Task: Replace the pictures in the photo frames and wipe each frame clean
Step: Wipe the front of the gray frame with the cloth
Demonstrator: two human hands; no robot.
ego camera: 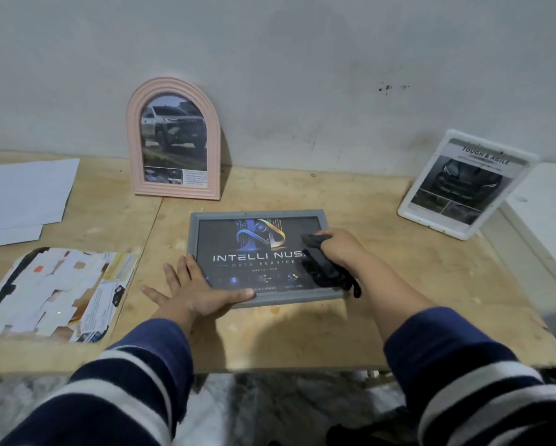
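Plywood bench (302, 329) carried our work: our left hand (195, 292) lay spread on the grey frame (258, 217)'s near-left corner, our right hand (340, 246) gripped a dark cloth (321, 267) on its glass. Farther back, pink arched frame (173, 140) and white frame (463, 185) leaned against the wall (302, 75).

Two bare hands seen: left hand (195, 294), right hand (341, 249). Long sleeves (135, 375) worn on both arms, navy with broad white stripes; cuffs plain navy.
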